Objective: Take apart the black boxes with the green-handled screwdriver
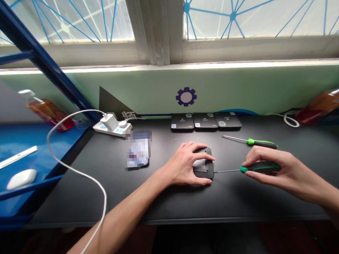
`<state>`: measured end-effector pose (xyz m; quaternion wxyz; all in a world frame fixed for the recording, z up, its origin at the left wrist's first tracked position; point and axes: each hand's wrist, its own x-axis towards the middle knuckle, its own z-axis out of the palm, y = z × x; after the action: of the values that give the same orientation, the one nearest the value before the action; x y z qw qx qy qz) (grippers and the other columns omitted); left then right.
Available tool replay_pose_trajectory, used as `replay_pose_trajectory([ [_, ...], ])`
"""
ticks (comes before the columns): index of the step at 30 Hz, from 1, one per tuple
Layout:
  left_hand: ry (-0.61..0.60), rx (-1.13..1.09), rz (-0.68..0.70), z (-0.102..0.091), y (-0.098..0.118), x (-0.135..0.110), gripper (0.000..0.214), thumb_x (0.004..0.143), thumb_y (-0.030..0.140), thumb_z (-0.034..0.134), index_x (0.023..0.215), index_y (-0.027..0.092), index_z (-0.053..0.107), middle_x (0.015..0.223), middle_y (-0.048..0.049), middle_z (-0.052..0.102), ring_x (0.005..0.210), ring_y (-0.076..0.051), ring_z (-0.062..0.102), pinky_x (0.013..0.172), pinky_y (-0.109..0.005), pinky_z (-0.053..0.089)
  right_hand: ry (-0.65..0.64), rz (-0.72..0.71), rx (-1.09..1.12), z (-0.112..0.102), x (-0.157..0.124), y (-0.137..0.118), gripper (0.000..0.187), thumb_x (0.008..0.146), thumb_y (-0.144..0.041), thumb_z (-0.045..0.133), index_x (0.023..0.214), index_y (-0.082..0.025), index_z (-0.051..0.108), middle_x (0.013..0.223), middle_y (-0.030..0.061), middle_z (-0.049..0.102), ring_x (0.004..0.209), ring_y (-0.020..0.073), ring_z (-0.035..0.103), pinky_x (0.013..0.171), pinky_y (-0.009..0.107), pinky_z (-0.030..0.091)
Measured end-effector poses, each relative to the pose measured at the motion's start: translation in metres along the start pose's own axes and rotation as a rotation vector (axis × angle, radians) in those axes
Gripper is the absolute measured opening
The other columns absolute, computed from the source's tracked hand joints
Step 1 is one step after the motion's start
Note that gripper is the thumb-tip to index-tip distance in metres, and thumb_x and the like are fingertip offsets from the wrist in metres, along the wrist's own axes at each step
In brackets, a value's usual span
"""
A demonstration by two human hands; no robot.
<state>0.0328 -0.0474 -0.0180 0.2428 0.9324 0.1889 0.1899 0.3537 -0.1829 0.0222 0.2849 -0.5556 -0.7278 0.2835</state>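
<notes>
My left hand (187, 162) lies over a small black square device (204, 170) on the black table, thumb and fingers closed round its edges. My right hand (271, 166) grips a green-and-black screwdriver (258, 168) held level. Its thin shaft points left and its tip meets the device's right side. A tiny screw (176, 139) lies on the table behind my left hand.
A second green screwdriver (250, 140) lies behind my right hand. Three black devices (206, 121) stand in a row at the back wall. A phone (138, 153), a power strip with charger (112, 126) and white cable sit left. Orange bottles (321, 105) stand at both sides; a blue shelf (16, 151) is left.
</notes>
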Motion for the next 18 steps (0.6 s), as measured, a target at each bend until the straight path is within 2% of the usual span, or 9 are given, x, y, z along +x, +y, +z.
replay_pose_trajectory([
  [7,0.037,0.019,-0.007,0.007,-0.002,0.000,0.066,0.079,0.068,0.097,0.134,0.034,0.082,0.160,-0.0130,0.064,0.146,-0.040,0.058,0.125,-0.058,0.042,-0.074,-0.016,-0.131,-0.012,0.016,-0.018,0.024,0.104,-0.051,0.079,0.099,-0.027,0.076,0.101,0.0061,0.078,0.090,0.0277,0.075,0.080,0.039,0.063],
  [11,0.046,0.034,-0.004,0.008,-0.001,0.001,0.064,0.080,0.067,0.096,0.134,0.035,0.083,0.160,-0.0133,0.063,0.145,-0.039,0.058,0.124,-0.058,0.041,-0.213,-0.067,-0.281,-0.022,0.041,-0.047,0.009,0.100,-0.037,0.080,0.098,-0.030,0.075,0.100,0.0017,0.079,0.082,0.0242,0.072,0.072,0.034,0.057],
  [16,0.037,0.049,-0.015,0.009,0.000,0.001,0.063,0.080,0.067,0.096,0.133,0.036,0.083,0.160,-0.0132,0.063,0.145,-0.039,0.058,0.122,-0.057,0.042,-0.360,-0.098,-0.345,-0.024,0.072,-0.087,0.005,0.095,-0.027,0.077,0.095,-0.026,0.073,0.098,0.0013,0.078,0.085,0.0222,0.070,0.074,0.030,0.052],
  [18,0.037,0.055,-0.015,0.009,0.000,0.001,0.063,0.080,0.066,0.096,0.133,0.035,0.083,0.161,-0.0131,0.063,0.145,-0.039,0.058,0.122,-0.057,0.042,-0.401,-0.068,-0.381,-0.022,0.078,-0.098,0.004,0.096,-0.027,0.075,0.095,-0.025,0.071,0.092,-0.0002,0.076,0.078,0.0199,0.066,0.068,0.029,0.047],
])
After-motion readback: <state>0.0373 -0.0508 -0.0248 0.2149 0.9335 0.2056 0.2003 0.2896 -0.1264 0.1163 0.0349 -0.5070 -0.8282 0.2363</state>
